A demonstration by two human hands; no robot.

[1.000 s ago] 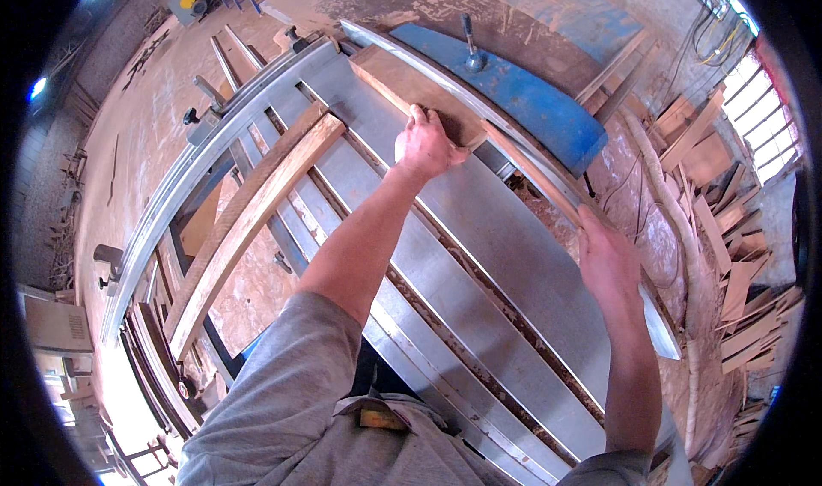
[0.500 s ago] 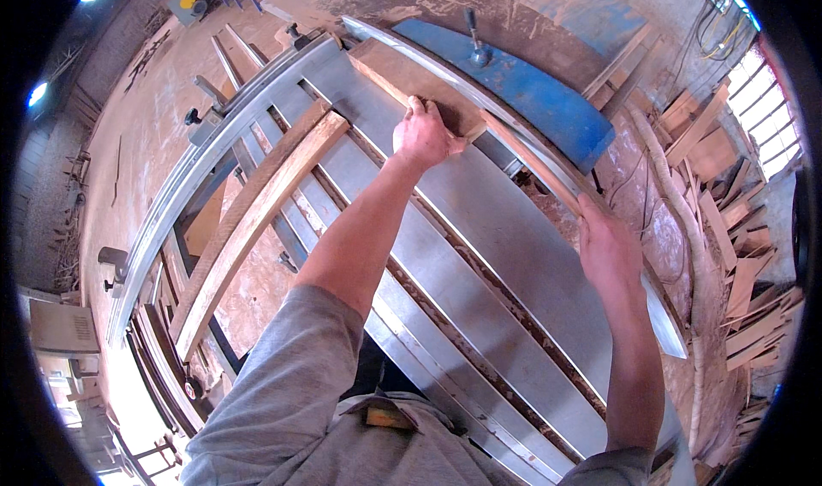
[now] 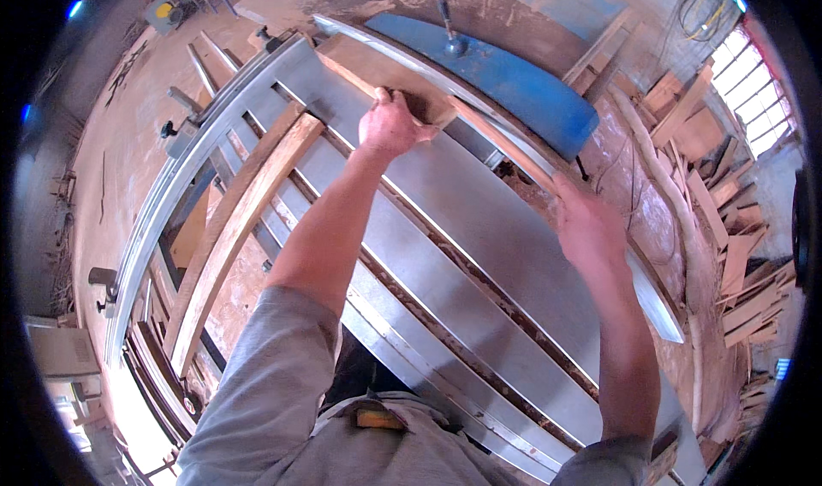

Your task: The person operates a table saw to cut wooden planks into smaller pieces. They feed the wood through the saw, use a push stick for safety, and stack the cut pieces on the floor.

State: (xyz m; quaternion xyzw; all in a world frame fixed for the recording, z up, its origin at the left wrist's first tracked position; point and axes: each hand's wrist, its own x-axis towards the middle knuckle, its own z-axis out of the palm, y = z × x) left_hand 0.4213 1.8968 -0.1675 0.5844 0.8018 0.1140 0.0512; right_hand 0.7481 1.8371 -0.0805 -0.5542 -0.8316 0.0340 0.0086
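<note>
Metal table [image 3: 505, 229]; left hand [image 3: 390, 128] on board [image 3: 368, 66]

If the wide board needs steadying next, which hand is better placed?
Left, probably: the left hand touches the wide board, while the right hand is farther back, holding the narrow strip.

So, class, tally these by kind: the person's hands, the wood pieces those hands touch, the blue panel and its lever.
Hands: 2 (left hand, right hand)
Wood pieces touched: 2 (wide board, thin stick)
Blue panel: 1
Lever: 1
Total: 6
</note>
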